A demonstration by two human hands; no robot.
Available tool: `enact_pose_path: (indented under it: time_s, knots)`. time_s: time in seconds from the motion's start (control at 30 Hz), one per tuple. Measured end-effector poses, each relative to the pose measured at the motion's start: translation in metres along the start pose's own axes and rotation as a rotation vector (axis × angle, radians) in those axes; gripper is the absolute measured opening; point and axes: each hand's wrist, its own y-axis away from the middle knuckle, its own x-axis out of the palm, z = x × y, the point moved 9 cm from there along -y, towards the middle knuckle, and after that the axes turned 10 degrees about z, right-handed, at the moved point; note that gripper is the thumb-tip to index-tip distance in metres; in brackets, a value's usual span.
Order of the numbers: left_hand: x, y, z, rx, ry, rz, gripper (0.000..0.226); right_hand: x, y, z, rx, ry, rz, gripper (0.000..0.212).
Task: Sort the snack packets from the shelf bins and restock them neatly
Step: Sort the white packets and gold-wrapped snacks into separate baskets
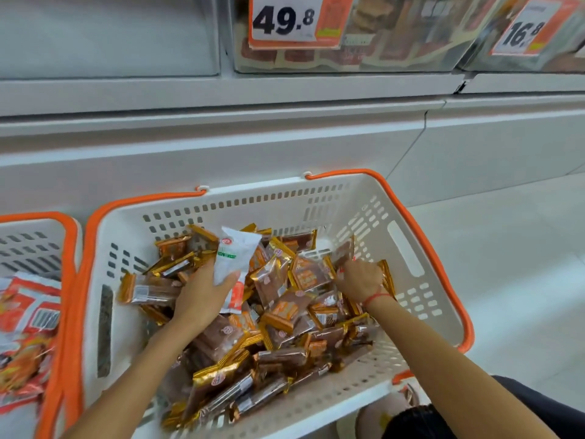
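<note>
White basket (408, 248) heaped with brown packets (285, 315), left grip (202, 296) holding white packet (235, 258), right grip (359, 277) pinching a brown one.

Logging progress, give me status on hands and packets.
Left hand holds white packets. Right hand pinches a brown gold-edged packet. Nothing blocking.

White basket (408, 248), slotted walls, bright orange rim and handles. Inside, a heap of brown snack packets (285, 315) edged in gold stripes, small orange labels showing. One white packet (235, 258) carries a green band and a red-orange panel lower down. Red string bracelet (375, 297) at the wrist. Second basket (68, 255), same white and orange, holds orange-and-white packets (25, 315). White price tags (292, 20), orange borders, black numerals.
</note>
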Motion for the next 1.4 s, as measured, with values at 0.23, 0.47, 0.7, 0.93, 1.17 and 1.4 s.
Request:
enact_pose_path:
  time_s: [0.23, 0.47, 0.7, 0.93, 1.17, 1.4]
  knots:
    - [-0.011, 0.01, -0.026, 0.002, 0.375, -0.056, 0.032, -0.037, 0.003, 0.021, -0.364, -0.535, 0.087, 0.008]
    - [0.009, 0.02, -0.076, 0.026, 0.845, 0.084, 0.053, -0.139, 0.072, 0.065, -0.705, -1.167, 0.03, 0.011]
    - [-0.012, 0.041, -0.064, 0.1, 0.716, -0.131, 0.035, -0.111, 0.096, 0.115, -0.876, -0.959, 0.288, 0.024]
    - [-0.028, 0.062, -0.013, 0.099, 0.647, -0.294, 0.041, 0.004, 0.011, 0.064, -0.511, -0.296, 0.316, 0.03]
    - [-0.013, 0.064, 0.004, 0.059, 0.617, -0.232, 0.041, 0.06, -0.01, 0.045, -0.409, -0.017, 0.537, 0.035]
    - [-0.016, 0.061, -0.011, 0.049, 0.661, -0.183, 0.03, 0.014, 0.002, 0.03, -0.479, -0.326, 0.478, 0.014]
